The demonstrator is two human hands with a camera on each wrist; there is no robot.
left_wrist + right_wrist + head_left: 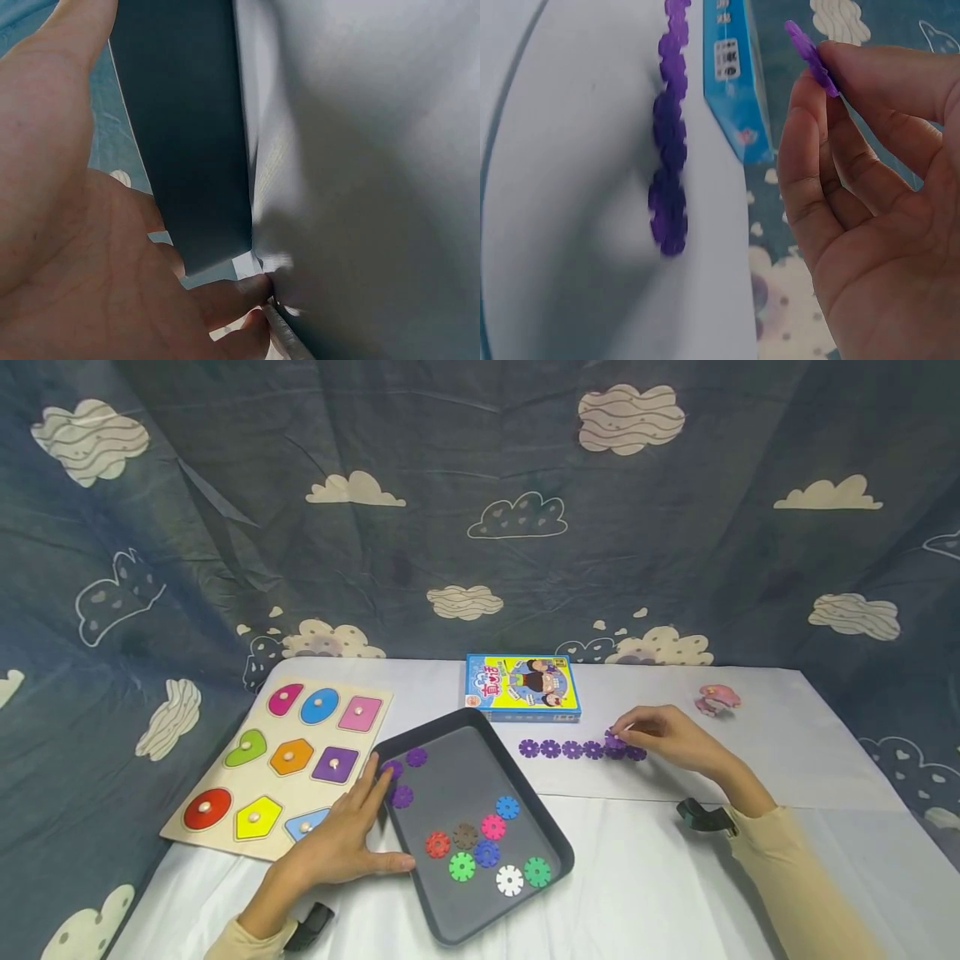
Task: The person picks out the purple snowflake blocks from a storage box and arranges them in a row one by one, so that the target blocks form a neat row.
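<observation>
Between thumb and fingertips, my right hand [663,735] pinches a purple notched plastic disc [812,58], raised off the table. Under and to the left of that hand lies a row of purple notched discs [572,749], partly hidden by the fingers. Spread along the left side of a dark grey tray [450,743], my left hand [337,835] touches the rim with its thumb and has its fingertips by the far left edge. Several purple discs [402,796] lie in the tray close to those fingertips. Nearer its front are discs of other colours, such as a white disc [509,881].
A wooden shape puzzle board [281,768] with knobbed pieces lies left of the tray. Behind the row is a blue and yellow box [522,687]. A small pink toy [717,699] stands at the far right. A cloud-patterned cloth [480,552] hangs behind the table.
</observation>
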